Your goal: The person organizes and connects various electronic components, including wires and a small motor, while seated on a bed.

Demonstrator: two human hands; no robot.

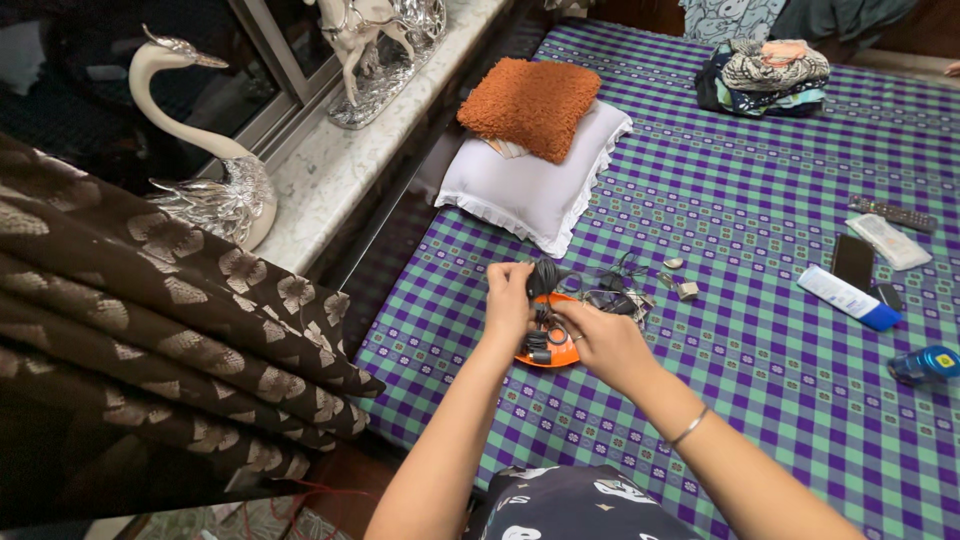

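Observation:
My left hand [508, 298] pinches a bundle of black cables [545, 276] at its upper end, above a small orange dish [556, 352] lying on the purple and green checked bedsheet [760, 200]. My right hand [606, 342] is closed around the lower part of the same tangled cables, covering part of the dish. More black cable and earphone wire [615, 298] trails to the right of my hands. A thin bangle [689, 427] circles my right wrist.
Two small adapters [682, 287] lie right of the cables. A white pillow [530, 185] under an orange cushion [530, 103] sits farther back. Folded clothes [768, 72], remotes [890, 214], a phone [853, 260], a white tube [848, 297] and a blue bottle [926, 363] occupy the right. Swan figurine [205, 170] and patterned curtain [150, 330] stand left.

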